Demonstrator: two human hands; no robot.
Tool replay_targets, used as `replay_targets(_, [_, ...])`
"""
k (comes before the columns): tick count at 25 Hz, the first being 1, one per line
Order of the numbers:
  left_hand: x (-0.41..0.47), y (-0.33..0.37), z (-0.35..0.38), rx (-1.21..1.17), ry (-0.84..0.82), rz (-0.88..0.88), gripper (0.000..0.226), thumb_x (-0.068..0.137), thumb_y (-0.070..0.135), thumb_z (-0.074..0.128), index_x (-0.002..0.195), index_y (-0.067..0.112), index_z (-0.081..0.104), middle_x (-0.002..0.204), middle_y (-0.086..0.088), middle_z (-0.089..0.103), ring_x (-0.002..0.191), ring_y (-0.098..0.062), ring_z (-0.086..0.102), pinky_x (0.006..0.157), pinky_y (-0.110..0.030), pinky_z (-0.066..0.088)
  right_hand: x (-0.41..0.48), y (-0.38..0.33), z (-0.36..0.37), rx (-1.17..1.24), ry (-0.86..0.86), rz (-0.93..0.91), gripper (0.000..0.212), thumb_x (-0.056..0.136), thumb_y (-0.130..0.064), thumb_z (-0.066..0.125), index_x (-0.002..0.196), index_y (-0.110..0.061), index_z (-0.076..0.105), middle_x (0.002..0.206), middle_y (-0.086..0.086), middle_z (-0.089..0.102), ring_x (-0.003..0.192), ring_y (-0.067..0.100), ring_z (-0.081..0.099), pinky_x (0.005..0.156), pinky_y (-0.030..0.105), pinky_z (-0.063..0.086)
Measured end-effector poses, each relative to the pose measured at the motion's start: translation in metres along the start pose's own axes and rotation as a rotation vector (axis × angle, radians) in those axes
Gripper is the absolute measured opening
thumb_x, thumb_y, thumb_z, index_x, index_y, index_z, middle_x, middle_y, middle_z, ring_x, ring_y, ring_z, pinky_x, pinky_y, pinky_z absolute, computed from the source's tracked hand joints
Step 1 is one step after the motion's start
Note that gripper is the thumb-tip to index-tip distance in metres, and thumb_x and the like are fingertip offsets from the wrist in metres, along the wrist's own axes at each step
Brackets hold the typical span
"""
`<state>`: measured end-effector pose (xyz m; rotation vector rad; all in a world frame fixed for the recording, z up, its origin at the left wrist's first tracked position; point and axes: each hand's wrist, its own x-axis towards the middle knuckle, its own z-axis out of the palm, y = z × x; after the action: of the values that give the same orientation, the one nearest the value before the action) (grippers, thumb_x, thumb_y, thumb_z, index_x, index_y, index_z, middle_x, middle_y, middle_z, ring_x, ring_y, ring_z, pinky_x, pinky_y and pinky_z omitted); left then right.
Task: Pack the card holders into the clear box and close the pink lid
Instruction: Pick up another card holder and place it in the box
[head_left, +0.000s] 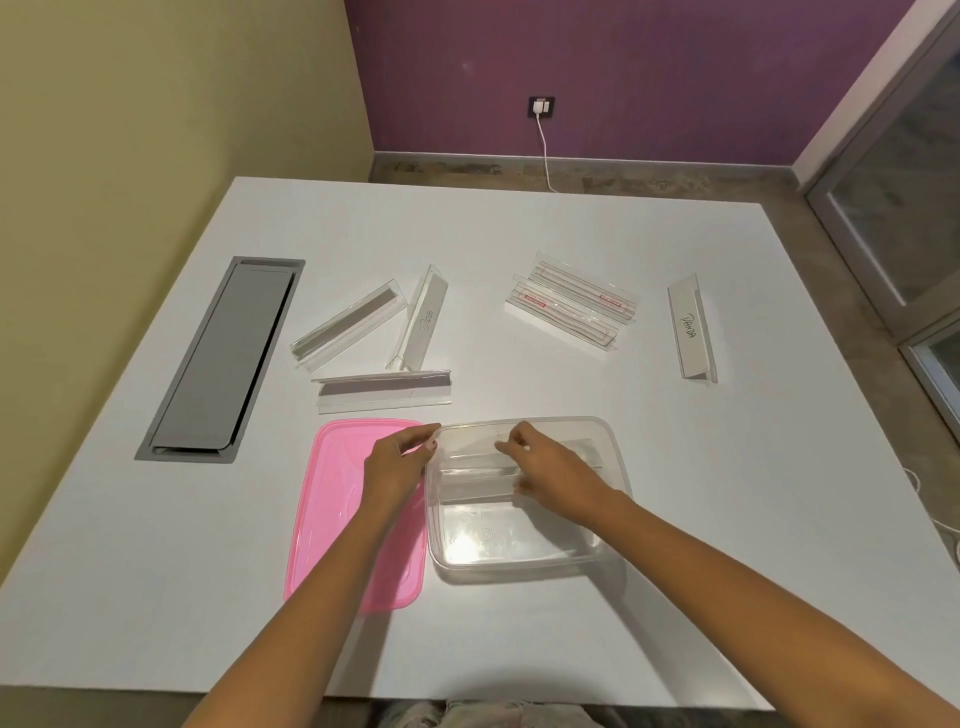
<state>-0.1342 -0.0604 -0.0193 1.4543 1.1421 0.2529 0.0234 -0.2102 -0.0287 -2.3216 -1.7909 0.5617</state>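
Observation:
The clear box (524, 558) sits open on the white table, with the pink lid (332, 519) flat on the table to its left. Two clear card holders (478, 480) lie inside the box's far half. My left hand (397, 465) pinches the box's far-left corner rim. My right hand (545, 467) reaches into the box with its fingers closed on the holder at the far side. Loose holders lie beyond: one flat (382, 392), one marked "Dog" (423, 319), one slanted (350, 325), a stacked pair (571, 306) and one marked "Panda" (691, 327).
A grey cable hatch (223, 358) is set into the table at the left. The table's near edge runs just below my forearms. A white cable (545, 150) hangs from a wall socket beyond the far edge. A glass door stands at the right.

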Motion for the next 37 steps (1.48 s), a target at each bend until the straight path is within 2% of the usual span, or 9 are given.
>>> replay_targets(13, [0.007, 0.000, -0.003, 0.005, 0.000, 0.012, 0.026, 0.086, 0.010, 0.066, 0.111, 0.013, 0.070, 0.114, -0.007, 0.071, 0.101, -0.027, 0.067, 0.092, -0.044, 0.055, -0.005, -0.010, 0.016, 0.187, 0.097, 0.183, 0.024, 0.092, -0.006, 0.048, 0.114, -0.011, 0.057, 0.114, 0.012, 0.054, 0.096, 0.033, 0.056, 0.078, 0.040, 0.048])
replay_targets(16, [0.007, 0.001, -0.002, 0.035, -0.011, 0.025, 0.026, 0.087, 0.011, 0.064, 0.113, 0.014, 0.068, 0.119, -0.007, 0.068, 0.106, -0.027, 0.065, 0.097, -0.044, 0.052, -0.011, -0.014, 0.012, 0.119, 0.265, 0.163, 0.032, 0.091, -0.009, 0.055, 0.122, -0.013, 0.057, 0.119, 0.010, 0.058, 0.102, 0.030, 0.057, 0.080, 0.036, 0.048])
replay_targets(20, [-0.003, 0.003, 0.008, 0.207, 0.076, 0.180, 0.035, 0.092, 0.015, 0.057, 0.127, 0.017, 0.058, 0.119, 0.009, 0.061, 0.095, -0.016, 0.062, 0.089, -0.022, 0.042, -0.017, -0.009, -0.003, 0.086, 0.592, 0.275, 0.044, 0.087, 0.000, 0.057, 0.128, -0.013, 0.053, 0.124, 0.009, 0.056, 0.113, 0.025, 0.053, 0.092, 0.037, 0.046])
replay_targets(23, [-0.003, 0.001, 0.009, 0.130, 0.181, 0.190, 0.031, 0.094, 0.019, 0.054, 0.124, 0.016, 0.059, 0.115, 0.008, 0.062, 0.093, -0.016, 0.060, 0.087, -0.025, 0.046, -0.019, 0.004, -0.009, 0.072, 0.625, 0.394, 0.051, 0.085, 0.005, 0.055, 0.132, -0.014, 0.051, 0.129, 0.010, 0.054, 0.122, 0.026, 0.048, 0.102, 0.039, 0.041])
replay_targets(25, [0.009, 0.004, 0.005, 0.017, 0.225, 0.077, 0.024, 0.093, 0.020, 0.054, 0.114, 0.013, 0.063, 0.105, 0.001, 0.067, 0.089, -0.014, 0.064, 0.082, -0.029, 0.054, -0.019, 0.012, -0.009, 0.058, 0.570, 0.415, 0.048, 0.086, 0.004, 0.056, 0.131, -0.013, 0.053, 0.130, 0.011, 0.056, 0.123, 0.029, 0.049, 0.105, 0.040, 0.039])
replay_targets(27, [0.034, 0.012, 0.001, -0.326, 0.212, -0.179, 0.012, 0.092, 0.014, 0.054, 0.091, 0.007, 0.063, 0.072, -0.002, 0.063, 0.055, -0.008, 0.060, 0.053, -0.023, 0.054, -0.019, 0.016, -0.006, 0.043, 0.545, 0.412, 0.042, 0.086, 0.001, 0.058, 0.127, -0.012, 0.058, 0.126, 0.012, 0.060, 0.119, 0.031, 0.052, 0.105, 0.041, 0.038])
replay_targets(30, [0.074, 0.025, -0.008, -0.762, 0.117, -0.505, 0.038, 0.093, 0.019, 0.054, 0.060, 0.012, 0.038, 0.046, -0.001, 0.036, 0.045, -0.012, 0.031, 0.050, -0.023, 0.037, -0.017, 0.018, -0.002, -0.002, 0.546, 0.391, 0.038, 0.083, 0.001, 0.061, 0.118, -0.012, 0.064, 0.115, 0.011, 0.066, 0.109, 0.031, 0.059, 0.099, 0.042, 0.044])
replay_targets(34, [0.108, 0.037, -0.011, -0.606, 0.110, -0.539, 0.046, 0.093, 0.039, 0.054, 0.059, 0.010, 0.042, 0.053, -0.005, 0.046, 0.047, -0.015, 0.044, 0.044, -0.024, 0.047, -0.011, 0.019, 0.000, -0.013, 0.533, 0.418, 0.037, 0.082, 0.002, 0.060, 0.115, -0.014, 0.066, 0.110, 0.010, 0.069, 0.104, 0.029, 0.062, 0.093, 0.042, 0.047])
replay_targets(37, [0.124, 0.040, -0.011, -0.568, 0.076, -0.540, 0.039, 0.099, 0.030, 0.043, 0.065, 0.010, 0.043, 0.060, -0.004, 0.048, 0.051, -0.016, 0.046, 0.035, -0.020, 0.047, -0.007, 0.020, 0.001, -0.009, 0.533, 0.425, 0.039, 0.079, 0.004, 0.063, 0.113, -0.014, 0.067, 0.108, 0.010, 0.070, 0.102, 0.029, 0.063, 0.090, 0.042, 0.048])
